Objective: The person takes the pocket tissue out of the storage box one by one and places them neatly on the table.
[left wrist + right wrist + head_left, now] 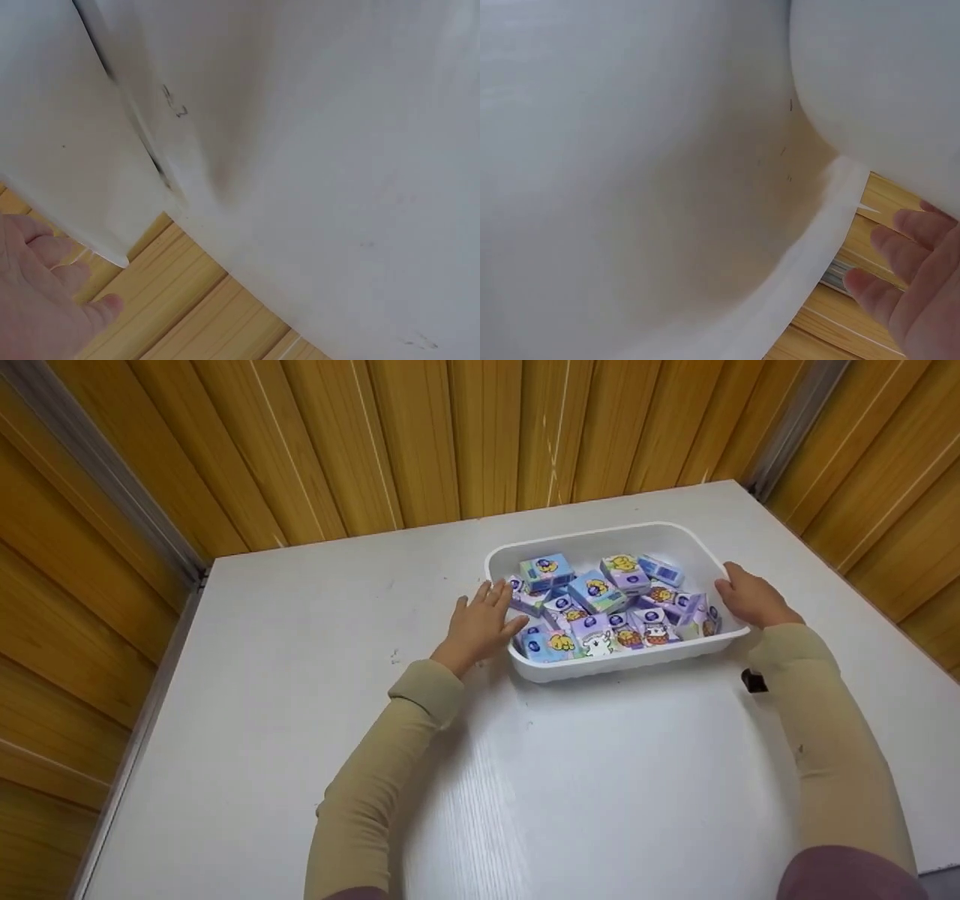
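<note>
A white plastic tub (pixel 630 661), loosely filled with several small pastel cartons (pixel 596 591) printed with cartoon animals, is between my two hands on the far part of the table. My left hand (pixel 480 624) holds its left side, thumb laid across the rim and the other fingers spread along it. At the right end my right hand (pixel 754 596) grips the rim with the thumb on top. In the left wrist view, fingers (pixel 54 251) show past the tub's edge. The right wrist view has fingers (pixel 904 251) beside the tub's outer wall (pixel 885 90).
The white table (pixel 300 675) runs back to a wall of wooden planks (pixel 420 442), with similar planks at left and right. A small black object (pixel 753 681) shows beside the right sleeve. Dark smudges mark the tabletop.
</note>
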### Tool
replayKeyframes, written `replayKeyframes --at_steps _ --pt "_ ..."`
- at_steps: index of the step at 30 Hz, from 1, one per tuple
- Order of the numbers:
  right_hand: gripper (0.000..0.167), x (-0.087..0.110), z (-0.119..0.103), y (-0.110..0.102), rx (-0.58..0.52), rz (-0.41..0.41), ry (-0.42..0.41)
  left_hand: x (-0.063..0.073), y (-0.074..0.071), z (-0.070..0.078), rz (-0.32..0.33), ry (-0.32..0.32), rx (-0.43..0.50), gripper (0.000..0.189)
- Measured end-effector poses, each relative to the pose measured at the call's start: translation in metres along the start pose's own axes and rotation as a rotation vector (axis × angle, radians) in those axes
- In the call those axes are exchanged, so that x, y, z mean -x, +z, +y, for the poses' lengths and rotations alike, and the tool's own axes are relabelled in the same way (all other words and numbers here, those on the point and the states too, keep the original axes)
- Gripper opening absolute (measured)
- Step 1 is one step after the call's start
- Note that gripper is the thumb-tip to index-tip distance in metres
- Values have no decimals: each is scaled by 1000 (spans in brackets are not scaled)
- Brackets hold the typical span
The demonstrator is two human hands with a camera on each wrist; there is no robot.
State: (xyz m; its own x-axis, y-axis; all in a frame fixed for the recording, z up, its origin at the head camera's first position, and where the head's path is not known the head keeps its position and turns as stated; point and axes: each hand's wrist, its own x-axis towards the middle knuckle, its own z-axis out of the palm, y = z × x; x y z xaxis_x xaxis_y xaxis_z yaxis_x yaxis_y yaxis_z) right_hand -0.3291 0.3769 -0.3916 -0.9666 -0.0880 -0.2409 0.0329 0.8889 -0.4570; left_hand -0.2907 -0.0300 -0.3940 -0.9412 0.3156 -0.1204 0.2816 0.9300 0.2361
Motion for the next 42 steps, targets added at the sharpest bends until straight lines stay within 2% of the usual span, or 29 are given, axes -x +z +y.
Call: replayKeyframes --at_steps 8,13,17,20,24,29,34,38,42 --pt "60 0 0 3 1 61 -28 9 -2 14 -91 66 71 76" --pt "55 1 0 4 -25 127 -75 10 -1 21 -82 132 97 73" --pt "52 1 0 7 10 200 -99 9 -1 25 -69 190 49 68" --pt "49 3 -1 8 44 259 -108 8 -3 27 -91 189 29 67" --pt "46 4 -1 10 60 336 -113 5 -5 30 -153 160 37 66" --pt "40 4 -1 13 72 415 -103 3 -9 33 -191 145 28 58" --pt "37 4 -2 14 87 476 -103 3 -13 39 -206 135 -55 58" --pt "38 5 -1 14 92 466 -81 2 -13 42 -198 132 -106 51" --pt "40 7 -1 14 78 424 -63 0 -8 42 -145 131 -170 50"
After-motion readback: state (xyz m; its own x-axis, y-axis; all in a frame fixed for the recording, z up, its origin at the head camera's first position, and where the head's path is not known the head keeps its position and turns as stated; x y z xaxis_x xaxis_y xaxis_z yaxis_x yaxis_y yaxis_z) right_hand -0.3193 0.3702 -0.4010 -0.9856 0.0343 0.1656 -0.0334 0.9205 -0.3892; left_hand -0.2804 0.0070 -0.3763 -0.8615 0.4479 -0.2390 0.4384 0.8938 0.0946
